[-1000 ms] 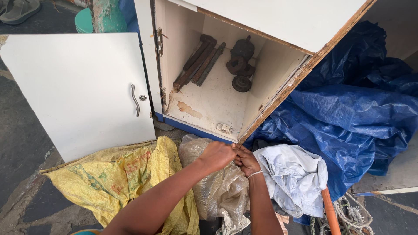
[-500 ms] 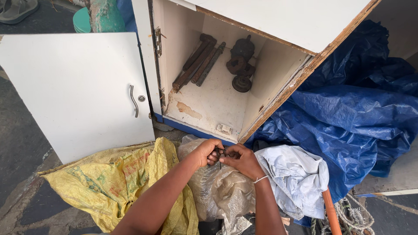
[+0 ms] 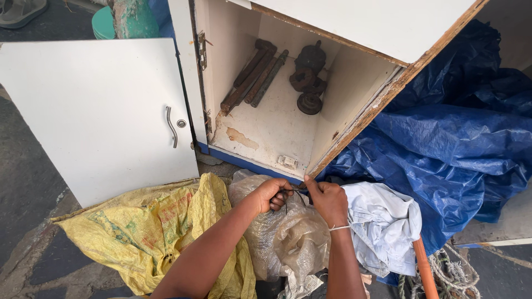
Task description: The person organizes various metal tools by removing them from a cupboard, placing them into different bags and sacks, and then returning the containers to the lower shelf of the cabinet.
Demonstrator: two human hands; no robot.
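Both hands are sitting slightly apart now, no longer pressed together as a second ago. Left hand [image 3: 270, 195] and right hand [image 3: 328, 200] are pinching a dark tie [image 3: 292, 193] at the neck of the sack [image 3: 288, 235], which is lying on the floor before the open cabinet [image 3: 266, 133]. Tie appears partly worked; sack mouth not yet open.

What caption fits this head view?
Both hands, left and right, grip the translucent sack mouth before an open white cabinet.
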